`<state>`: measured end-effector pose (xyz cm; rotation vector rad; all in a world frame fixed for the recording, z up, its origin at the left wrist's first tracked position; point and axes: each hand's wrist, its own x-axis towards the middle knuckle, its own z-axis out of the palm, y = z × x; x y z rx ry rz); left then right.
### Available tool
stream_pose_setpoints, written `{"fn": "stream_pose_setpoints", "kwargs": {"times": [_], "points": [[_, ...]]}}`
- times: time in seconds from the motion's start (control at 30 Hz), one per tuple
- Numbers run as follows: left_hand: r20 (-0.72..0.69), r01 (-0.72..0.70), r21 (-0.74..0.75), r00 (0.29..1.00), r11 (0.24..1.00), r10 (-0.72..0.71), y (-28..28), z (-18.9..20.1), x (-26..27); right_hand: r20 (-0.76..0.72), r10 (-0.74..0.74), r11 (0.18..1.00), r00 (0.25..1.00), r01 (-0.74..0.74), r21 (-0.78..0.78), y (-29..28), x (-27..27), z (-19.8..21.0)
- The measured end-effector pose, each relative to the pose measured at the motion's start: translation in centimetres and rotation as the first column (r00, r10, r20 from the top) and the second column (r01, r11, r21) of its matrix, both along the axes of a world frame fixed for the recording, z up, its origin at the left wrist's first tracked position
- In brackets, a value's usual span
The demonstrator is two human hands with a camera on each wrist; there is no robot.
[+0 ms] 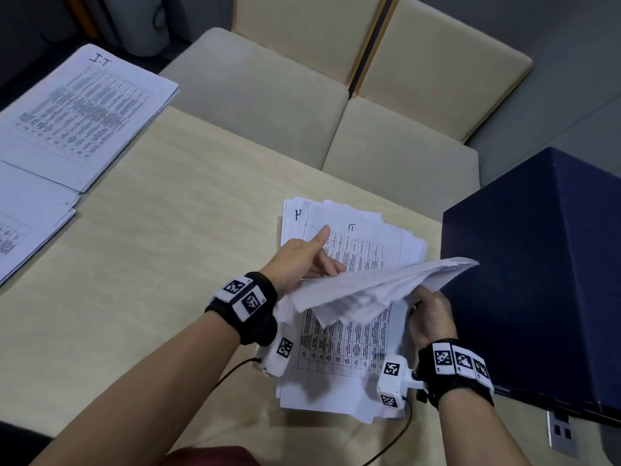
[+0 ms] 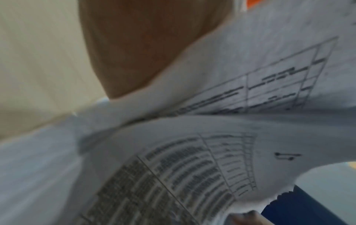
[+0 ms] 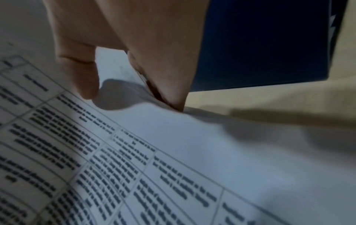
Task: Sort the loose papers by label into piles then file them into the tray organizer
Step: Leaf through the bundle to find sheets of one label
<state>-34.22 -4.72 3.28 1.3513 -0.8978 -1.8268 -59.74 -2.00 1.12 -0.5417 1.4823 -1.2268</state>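
A messy stack of loose papers (image 1: 349, 348) with printed tables lies on the table (image 1: 151, 264) in front of me. Its exposed sheet carries a handwritten label (image 1: 352, 227) near the far edge. My left hand (image 1: 327, 253) holds a fanned bundle of lifted sheets (image 1: 386, 287) above the stack, thumb raised. In the left wrist view the bundle (image 2: 250, 73) runs along the palm. My right hand (image 1: 420, 297) is at the stack's right edge under the bundle. In the right wrist view the right hand (image 3: 134, 100) pinches a sheet's edge (image 3: 173, 152).
A tall navy blue box (image 1: 537, 280) stands close on the right, touching distance from my right hand. Two sorted piles lie at the table's left: one marked "I.T" (image 1: 84, 112) and another (image 1: 27, 230) nearer me. Beige chairs (image 1: 268, 95) stand beyond the table.
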Motion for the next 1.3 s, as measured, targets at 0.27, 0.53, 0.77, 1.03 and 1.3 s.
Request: {"fn": "stream_pose_setpoints", "kwargs": {"times": [0.27, 0.53, 0.77, 1.03, 1.3], "points": [[0.067, -0.247, 0.103, 0.968, 0.964, 0.241, -0.6, -2.2, -1.1, -0.025, 0.134, 0.991, 0.991, -0.134, 0.030, -0.2, -1.0, -0.7], [0.613, 0.015, 0.042, 0.789, 0.999, -0.037, -2.4, -3.7, 1.4, 0.059, -0.040, 0.999, 0.997, 0.040, -0.001, 0.2, -1.7, -1.4], [0.220, 0.024, -0.086, 0.975, 0.996, -0.005, -1.6, -3.2, 0.7, 0.168, -0.100, 0.994, 0.981, 0.106, -0.030, 0.1, -2.8, -2.3], [-0.051, -0.089, -0.129, 0.995, 0.988, 0.083, -1.1, -1.8, 0.0, 0.189, -0.134, 0.989, 0.973, 0.143, -0.033, 0.3, -3.1, -2.2], [0.022, -0.123, -0.196, 0.991, 0.973, 0.130, -1.7, -2.2, 0.2, 0.177, -0.235, 0.972, 0.956, 0.233, 0.033, 0.3, -3.4, -2.9]]}}
